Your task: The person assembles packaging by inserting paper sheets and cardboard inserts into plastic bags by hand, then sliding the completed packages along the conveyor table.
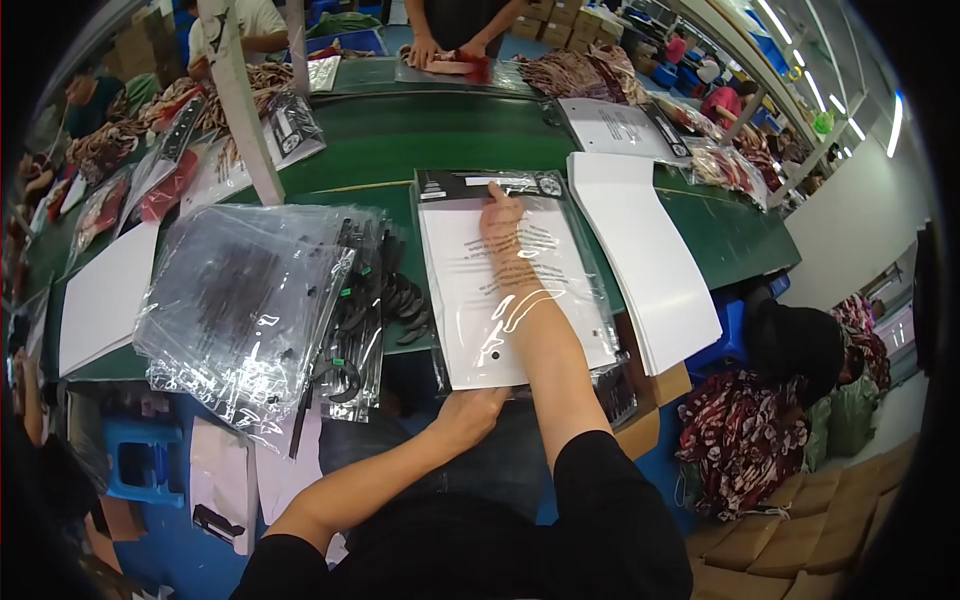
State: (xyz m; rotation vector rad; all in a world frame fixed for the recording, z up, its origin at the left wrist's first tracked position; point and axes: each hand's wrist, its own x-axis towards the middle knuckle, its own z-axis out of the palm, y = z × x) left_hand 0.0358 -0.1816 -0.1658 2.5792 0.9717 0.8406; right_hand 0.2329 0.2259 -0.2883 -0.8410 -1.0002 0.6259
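A clear plastic bag [455, 290] with a black header lies in front of me, a white sheet [460, 345] inside it. My right hand [501, 222] and forearm reach up within the bag, seen through its printed film, with a finger near the header. My left hand [470, 415] is at the bag's lower edge, its fingers hidden beneath. To the left is a stack of clear bags [235, 310], with black hangers [405, 300] beside it. A stack of white sheets [650, 265] lies on the right.
The green table [370, 140] extends ahead. A co-worker's hands [440, 52] handle a bagged item across it. A metal post [235, 90] rises at left. Blue stool [145, 460], patterned fabric [740, 440] and cardboard boxes [800, 530] are on the floor.
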